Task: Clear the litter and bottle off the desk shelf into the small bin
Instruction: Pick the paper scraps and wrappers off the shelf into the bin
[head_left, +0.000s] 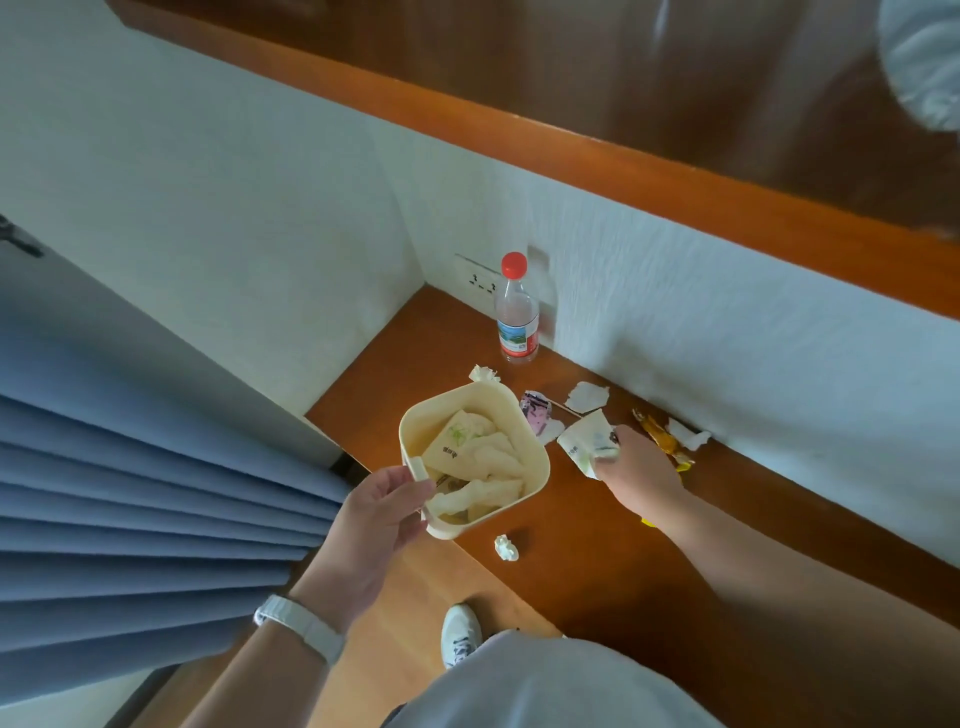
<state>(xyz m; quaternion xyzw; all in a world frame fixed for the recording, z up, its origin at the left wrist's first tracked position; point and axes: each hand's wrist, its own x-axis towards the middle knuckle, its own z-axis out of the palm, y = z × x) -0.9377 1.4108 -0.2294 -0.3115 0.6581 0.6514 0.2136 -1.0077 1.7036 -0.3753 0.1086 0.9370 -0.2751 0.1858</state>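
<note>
My left hand (376, 514) grips the handle of the small cream bin (524, 410), held over the wooden desk shelf (613, 540); tissues and a packet lie inside it. My right hand (636, 467) is closed on a white wrapper (584, 439) just right of the bin. A clear bottle (516, 312) with a red cap stands upright by the wall. Loose litter lies on the shelf: a purple wrapper (536, 408), white tissue scraps (587, 397), a yellow wrapper (662, 441), a crumpled tissue (505, 547) near the front edge, and another tissue (483, 374) behind the bin.
A white wall with a power socket (475, 283) backs the shelf, and a wooden ledge (675, 171) overhangs it. Blue curtains (130, 493) hang at the left. My shoe (460, 634) and knee (545, 686) are below, on the wooden floor.
</note>
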